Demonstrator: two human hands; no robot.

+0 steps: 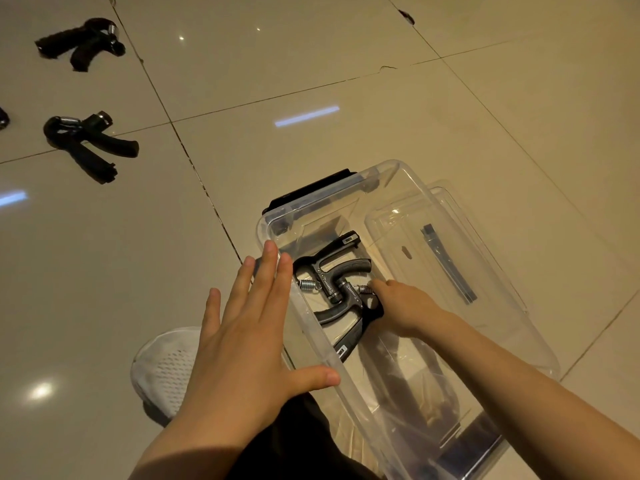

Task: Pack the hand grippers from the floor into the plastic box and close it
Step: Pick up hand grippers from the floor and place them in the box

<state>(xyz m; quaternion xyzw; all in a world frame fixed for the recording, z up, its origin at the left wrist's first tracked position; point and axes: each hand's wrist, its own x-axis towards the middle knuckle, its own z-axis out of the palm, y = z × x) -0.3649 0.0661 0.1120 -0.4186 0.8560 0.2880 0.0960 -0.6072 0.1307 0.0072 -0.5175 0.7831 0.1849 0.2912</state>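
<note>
Shoe: a white mesh shoe (162,372) sits at the near left on the tiled floor (346,98), partly covered by the left forearm.
Left hand: the left hand (242,334) is spread flat, fingers straight and slightly apart, gripping nothing; its fingertips (270,251) reach the box's near-left rim and the thumb lies across that same long wall.
Plastic box: the clear plastic box (346,188) stands open on the floor, running from the near right toward the middle, with a black latch (311,190) on its far short end.
Right hand: the right hand (401,306) is down inside the box, fingers curled onto the nearer hand gripper (349,310) at its spring end; how firmly it grips cannot be told, since the fingertips are hidden behind the hand.
Grippers in box: the nearer one lies on the box bottom by the left wall; a second black hand gripper (332,268) lies just beyond, touching it, its steel spring toward the left wall and handles toward the far end.
Lid: a clear lid (446,202) lies under or beside the box along its right side; which cannot be told through the clear plastic.
Floor grippers: a black gripper (90,143) lies well apart at the left edge of the floor, handles splayed toward the viewer.
Farthest gripper: another black gripper (79,41) lies in the far left corner.
Left edge: a dark object (2,117) is cut off, unidentifiable.
</note>
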